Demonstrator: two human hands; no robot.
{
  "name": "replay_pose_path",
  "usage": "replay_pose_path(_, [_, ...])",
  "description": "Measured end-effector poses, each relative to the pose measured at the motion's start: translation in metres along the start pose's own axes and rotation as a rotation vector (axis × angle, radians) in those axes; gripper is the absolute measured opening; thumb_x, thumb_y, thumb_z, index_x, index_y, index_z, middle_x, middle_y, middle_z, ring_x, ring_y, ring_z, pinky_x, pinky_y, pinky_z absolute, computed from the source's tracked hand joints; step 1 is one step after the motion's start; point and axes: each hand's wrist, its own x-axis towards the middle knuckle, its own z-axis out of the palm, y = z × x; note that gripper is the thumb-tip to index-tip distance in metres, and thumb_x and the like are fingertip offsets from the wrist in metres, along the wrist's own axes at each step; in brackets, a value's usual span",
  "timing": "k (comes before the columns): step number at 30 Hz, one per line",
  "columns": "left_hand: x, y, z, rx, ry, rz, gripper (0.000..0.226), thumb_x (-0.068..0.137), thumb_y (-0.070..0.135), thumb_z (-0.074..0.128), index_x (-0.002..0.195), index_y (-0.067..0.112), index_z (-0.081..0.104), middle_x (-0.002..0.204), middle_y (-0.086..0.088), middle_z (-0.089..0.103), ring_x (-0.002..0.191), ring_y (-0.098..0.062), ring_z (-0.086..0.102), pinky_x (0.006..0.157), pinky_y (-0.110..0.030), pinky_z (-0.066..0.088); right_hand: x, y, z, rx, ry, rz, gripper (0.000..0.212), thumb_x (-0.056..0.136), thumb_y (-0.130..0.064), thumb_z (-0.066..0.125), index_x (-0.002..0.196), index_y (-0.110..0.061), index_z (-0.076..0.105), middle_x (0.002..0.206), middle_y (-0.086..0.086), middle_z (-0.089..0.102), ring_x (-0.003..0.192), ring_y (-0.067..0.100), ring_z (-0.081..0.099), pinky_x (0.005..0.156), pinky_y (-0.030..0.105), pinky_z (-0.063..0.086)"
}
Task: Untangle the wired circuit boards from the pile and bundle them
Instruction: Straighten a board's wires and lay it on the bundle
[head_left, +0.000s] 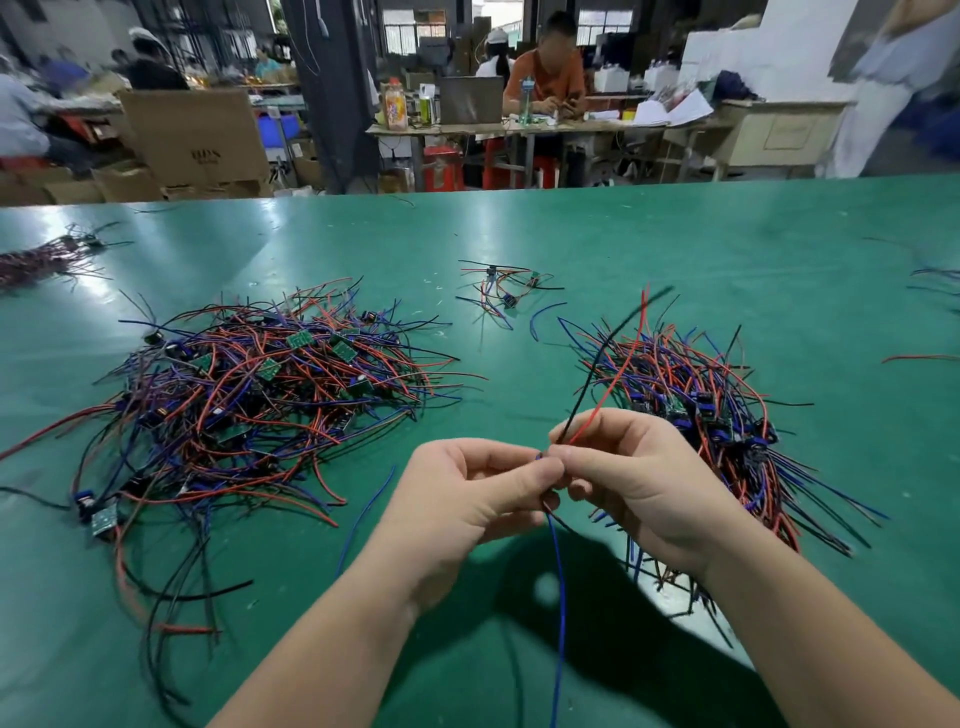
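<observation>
A tangled pile (249, 400) of small green circuit boards with red, blue and black wires lies on the left of the green table (675, 249). An aligned bundle (717, 421) of such boards lies on the right. Above the table's near middle, my left hand (467, 504) and my right hand (634, 483) meet and pinch one wired piece between their fingertips. Its red and black wires (618, 358) stick up from my right hand. Its blue wire (558, 587) hangs down between my forearms. The board itself is hidden by my fingers.
A small cluster of wired boards (506, 291) lies farther back in the middle. Another bundle (36, 260) lies at the far left edge, and stray wires (930, 280) at the far right. Beyond the table, people sit at benches among cardboard boxes.
</observation>
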Motion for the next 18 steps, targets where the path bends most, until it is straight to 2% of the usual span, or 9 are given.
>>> replay_pose_path(3, [0.001, 0.0, -0.001, 0.054, -0.03, -0.009, 0.023, 0.053, 0.025, 0.079, 0.073, 0.014, 0.078, 0.073, -0.011, 0.073, 0.063, -0.014, 0.069, 0.057, -0.019, 0.052, -0.001, 0.002, 0.0, -0.127, 0.022, -0.027, 0.01, 0.056, -0.016, 0.075, 0.061, -0.011, 0.068, 0.061, 0.011, 0.065, 0.048, 0.011, 0.057, 0.045, 0.017, 0.043])
replay_pose_path(6, [0.001, 0.001, -0.005, 0.052, -0.115, -0.058, 0.021, 0.055, 0.024, 0.078, 0.072, 0.011, 0.078, 0.073, -0.012, 0.072, 0.064, -0.016, 0.07, 0.057, -0.021, 0.053, 0.0, -0.002, -0.003, -0.132, 0.075, -0.041, 0.008, 0.056, -0.014, 0.075, 0.058, -0.01, 0.069, 0.054, 0.007, 0.063, 0.044, 0.01, 0.056, 0.043, 0.016, 0.042])
replay_pose_path(8, [-0.001, 0.003, -0.007, 0.076, -0.202, -0.109, 0.02, 0.056, 0.024, 0.078, 0.072, 0.012, 0.077, 0.075, -0.012, 0.073, 0.065, -0.017, 0.071, 0.056, -0.02, 0.053, 0.002, -0.008, -0.009, -0.036, 0.146, -0.023, 0.004, 0.055, -0.011, 0.073, 0.057, -0.01, 0.07, 0.054, 0.005, 0.062, 0.043, 0.009, 0.056, 0.041, 0.014, 0.042])
replay_pose_path(12, [-0.005, 0.005, -0.011, 0.102, -0.4, -0.217, 0.009, 0.068, 0.015, 0.081, 0.075, 0.014, 0.075, 0.079, -0.01, 0.073, 0.068, -0.018, 0.071, 0.055, -0.019, 0.052, 0.006, -0.021, -0.025, 0.171, 0.308, 0.027, 0.014, 0.056, -0.008, 0.073, 0.067, -0.009, 0.065, 0.057, 0.002, 0.064, 0.043, 0.005, 0.056, 0.039, 0.01, 0.042])
replay_pose_path(14, [-0.007, 0.006, -0.012, 0.122, -0.467, -0.252, 0.005, 0.073, 0.012, 0.076, 0.075, 0.016, 0.075, 0.079, -0.009, 0.073, 0.069, -0.018, 0.071, 0.055, -0.019, 0.052, 0.006, -0.026, -0.031, 0.253, 0.355, 0.029, 0.013, 0.059, -0.008, 0.072, 0.071, -0.009, 0.066, 0.056, 0.001, 0.064, 0.043, 0.005, 0.057, 0.037, 0.009, 0.041])
replay_pose_path(16, [-0.008, 0.005, -0.013, 0.144, -0.497, -0.259, 0.009, 0.07, 0.013, 0.078, 0.075, 0.019, 0.074, 0.078, -0.008, 0.073, 0.069, -0.017, 0.071, 0.056, -0.019, 0.053, 0.008, -0.026, -0.033, 0.325, 0.376, 0.001, 0.011, 0.063, -0.008, 0.071, 0.073, -0.008, 0.066, 0.058, 0.002, 0.065, 0.045, 0.004, 0.057, 0.038, 0.009, 0.041])
replay_pose_path(18, [-0.007, 0.005, -0.016, 0.148, -0.501, -0.265, 0.016, 0.062, 0.016, 0.08, 0.076, 0.02, 0.074, 0.076, -0.007, 0.072, 0.069, -0.017, 0.071, 0.057, -0.019, 0.053, 0.01, -0.025, -0.035, 0.41, 0.38, -0.03, 0.005, 0.073, -0.011, 0.069, 0.073, -0.007, 0.066, 0.062, 0.002, 0.066, 0.051, 0.005, 0.061, 0.045, 0.01, 0.046])
